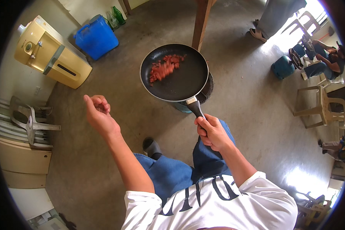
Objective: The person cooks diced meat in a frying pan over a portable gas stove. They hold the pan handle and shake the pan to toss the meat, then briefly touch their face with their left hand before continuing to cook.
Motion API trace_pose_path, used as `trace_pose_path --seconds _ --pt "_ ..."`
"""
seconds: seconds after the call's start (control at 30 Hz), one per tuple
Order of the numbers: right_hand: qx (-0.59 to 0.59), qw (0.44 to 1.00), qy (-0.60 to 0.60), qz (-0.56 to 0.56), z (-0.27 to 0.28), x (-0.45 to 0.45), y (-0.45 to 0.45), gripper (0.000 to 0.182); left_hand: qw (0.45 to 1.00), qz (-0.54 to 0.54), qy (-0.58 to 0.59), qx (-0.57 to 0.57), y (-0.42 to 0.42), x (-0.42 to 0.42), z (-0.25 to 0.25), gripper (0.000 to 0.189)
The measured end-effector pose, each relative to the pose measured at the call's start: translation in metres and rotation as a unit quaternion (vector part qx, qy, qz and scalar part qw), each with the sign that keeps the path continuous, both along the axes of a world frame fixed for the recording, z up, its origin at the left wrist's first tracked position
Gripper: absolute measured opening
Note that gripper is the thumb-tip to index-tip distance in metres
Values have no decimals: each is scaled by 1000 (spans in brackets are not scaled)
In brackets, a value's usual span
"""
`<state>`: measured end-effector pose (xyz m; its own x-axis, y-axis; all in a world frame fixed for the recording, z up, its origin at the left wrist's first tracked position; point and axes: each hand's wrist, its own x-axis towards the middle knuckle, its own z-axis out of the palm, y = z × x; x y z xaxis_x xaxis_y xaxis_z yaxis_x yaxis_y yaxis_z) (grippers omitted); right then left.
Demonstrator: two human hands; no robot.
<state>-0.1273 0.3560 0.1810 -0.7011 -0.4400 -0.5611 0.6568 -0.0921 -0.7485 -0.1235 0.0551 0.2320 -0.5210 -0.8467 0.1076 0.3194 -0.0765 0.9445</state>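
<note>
My right hand [214, 132] grips the black handle [196, 108] of a frying pan [189, 74] with a dark interior and a pale rim. Small reddish chopped pieces of food [165, 68], perhaps meat, lie toward the pan's left side; some are blurred by motion. Beneath the pan, mostly hidden, are a round burner [208, 86] and the blue-green top of a gas cylinder [182, 107]. Off to the left, my left hand [99, 115] is raised over the floor with nothing in it, fingers loosely curled and thumb apart.
A wooden post [201, 26] rises just beyond the pan. At left stand a water dispenser [54, 54] and a blue jug [97, 38], with glass bottles [118, 15] behind. On the right are a plastic chair [322, 106], another gas cylinder [283, 67] and a seated person [325, 61]. Someone stands farther back.
</note>
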Motion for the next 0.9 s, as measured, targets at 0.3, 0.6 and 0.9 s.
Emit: trace_pose_path --seconds 0.3,0.6,0.9 --pt "22 998 -51 27 31 30 31 30 1000 1 -4 4 3 4 -2 41" --pt "19 999 -25 14 17 17 17 30 999 20 -17 -22 6 -15 2 41" --pt "41 999 -21 4 8 14 25 29 999 35 4 -10 1 -4 -5 39"
